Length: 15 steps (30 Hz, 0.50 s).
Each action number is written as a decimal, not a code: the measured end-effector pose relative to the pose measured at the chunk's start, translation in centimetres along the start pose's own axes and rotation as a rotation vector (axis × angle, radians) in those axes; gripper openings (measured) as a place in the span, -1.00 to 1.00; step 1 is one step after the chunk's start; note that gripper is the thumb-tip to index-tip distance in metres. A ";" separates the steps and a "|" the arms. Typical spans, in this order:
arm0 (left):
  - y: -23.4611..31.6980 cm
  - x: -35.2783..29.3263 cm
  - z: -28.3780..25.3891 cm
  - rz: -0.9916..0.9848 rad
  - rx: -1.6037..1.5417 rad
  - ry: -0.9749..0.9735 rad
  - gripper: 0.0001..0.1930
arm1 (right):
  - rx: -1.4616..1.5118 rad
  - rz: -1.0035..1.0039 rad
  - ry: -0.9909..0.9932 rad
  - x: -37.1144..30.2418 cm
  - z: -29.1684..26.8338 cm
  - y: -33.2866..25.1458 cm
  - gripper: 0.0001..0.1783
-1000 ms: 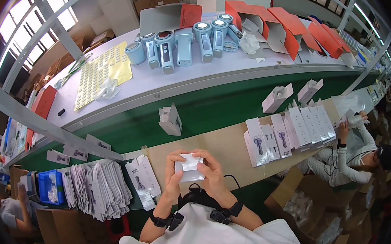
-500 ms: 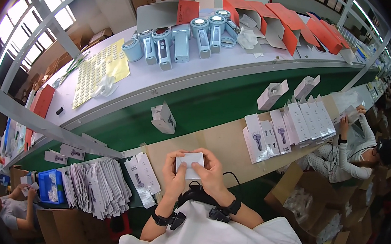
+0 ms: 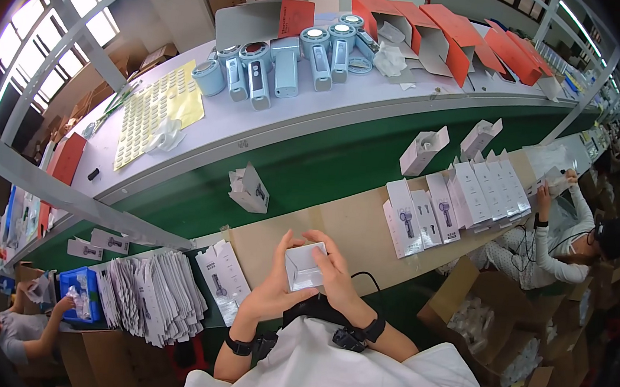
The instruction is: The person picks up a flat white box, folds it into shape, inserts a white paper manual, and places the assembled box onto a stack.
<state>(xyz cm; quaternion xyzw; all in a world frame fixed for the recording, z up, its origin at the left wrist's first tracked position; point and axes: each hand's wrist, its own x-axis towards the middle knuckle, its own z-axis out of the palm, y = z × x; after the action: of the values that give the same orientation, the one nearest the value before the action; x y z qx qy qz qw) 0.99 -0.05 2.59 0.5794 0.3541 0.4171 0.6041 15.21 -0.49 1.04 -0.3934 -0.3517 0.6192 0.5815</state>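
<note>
I've got the small white box (image 3: 304, 267) gripped in my right hand (image 3: 337, 277), at the near edge of the tan table (image 3: 352, 224). Left hand (image 3: 269, 288) is loosely opened out along the box's left side, can't tell how firmly it's touching. Flat printed cartons (image 3: 221, 280) sit off to the left.

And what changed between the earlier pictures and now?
The left hand has opened beside the white folded piece; the right hand still grips it. Cartons on the green belt shifted left. A co-worker's hand moved right to the blue bin. The blue fans stayed put.
</note>
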 end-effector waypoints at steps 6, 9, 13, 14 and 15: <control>-1.1 0.1 -0.5 0.196 0.613 0.012 0.03 | -0.384 -0.198 -0.059 -0.3 -0.4 0.3 -0.52; -1.9 0.2 -0.4 0.371 0.464 0.110 -0.13 | -0.088 0.117 -0.173 -0.2 -0.2 -2.1 -0.57; -2.1 0.3 -0.9 0.558 0.649 0.112 -0.21 | 0.015 0.136 -0.168 0.1 -0.9 -1.4 -0.58; -1.9 0.3 -0.9 0.557 0.648 0.110 -0.21 | 0.016 0.136 -0.165 0.0 -0.8 -1.4 -0.58; -1.6 0.2 -0.8 0.562 0.715 0.101 -0.21 | 0.015 0.128 -0.145 -0.1 -0.7 -1.3 -0.59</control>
<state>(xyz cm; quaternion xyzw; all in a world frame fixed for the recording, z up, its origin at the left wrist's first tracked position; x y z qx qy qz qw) 0.45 0.46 0.97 0.8040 0.3340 0.4443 0.2114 16.44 -0.47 1.93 -0.3647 -0.3625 0.6845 0.5168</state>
